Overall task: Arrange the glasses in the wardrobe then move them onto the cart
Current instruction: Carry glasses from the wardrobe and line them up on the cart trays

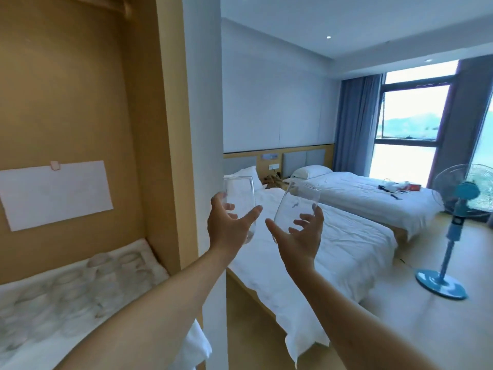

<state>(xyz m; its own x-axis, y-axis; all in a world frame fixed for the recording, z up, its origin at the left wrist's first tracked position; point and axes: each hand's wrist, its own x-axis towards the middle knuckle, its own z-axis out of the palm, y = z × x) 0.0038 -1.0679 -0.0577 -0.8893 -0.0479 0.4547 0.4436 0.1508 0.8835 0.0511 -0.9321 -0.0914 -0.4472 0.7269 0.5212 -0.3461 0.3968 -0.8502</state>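
Holding one clear, stemless glass each, the left hand [229, 225] wraps the upright glass [241, 206] and the right hand [300, 236] cradles the tilted glass [296, 209], raised side by side. Left of and below the hands, more glasses [80, 287] stand blurred on the wardrobe shelf [149, 252]. Beyond the hands lies a white bed [333, 249]; a blue fan [453, 225] stands to the right.

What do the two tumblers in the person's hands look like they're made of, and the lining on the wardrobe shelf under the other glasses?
The clear stemless tumbler in the left hand and the tilted clear tumbler in the right hand: smooth, glossy glass or possibly clear plastic, since the beds show straight through them. The white shelf lining: soft matte cloth, probably towel or padding, judging by its folds and overhang.
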